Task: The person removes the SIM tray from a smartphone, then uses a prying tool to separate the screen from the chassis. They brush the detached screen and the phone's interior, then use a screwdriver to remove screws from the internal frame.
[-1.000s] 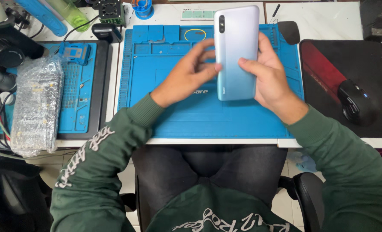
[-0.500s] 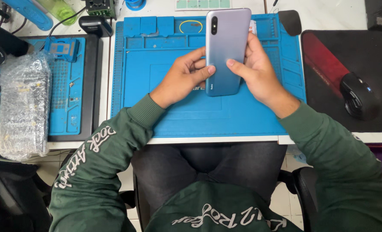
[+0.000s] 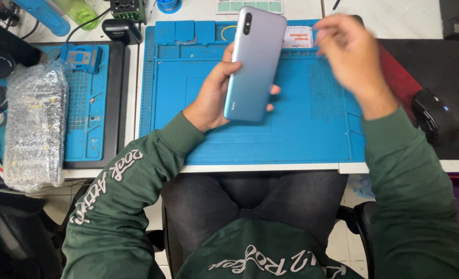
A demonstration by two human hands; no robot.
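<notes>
My left hand (image 3: 213, 98) grips a silver-blue smartphone (image 3: 254, 64) back side up, its camera end pointing away from me, above a blue silicone work mat (image 3: 302, 129). My right hand (image 3: 349, 57) is off the phone, blurred, raised to the right over the mat's far right part, fingers loosely curled and holding nothing that I can see. A small white card with red print (image 3: 297, 37) lies in a tray of the mat just beyond the phone.
A bubble-wrapped bundle (image 3: 33, 124) lies at the left on a second blue mat (image 3: 87, 113). A black mouse (image 3: 432, 116) rests on a dark pad (image 3: 446, 77) at right. Tools and a blue cup (image 3: 168, 5) line the far edge.
My right hand has let go of the phone and moved up and to the right. The left hand alone now holds the phone, which stays over the mat.
</notes>
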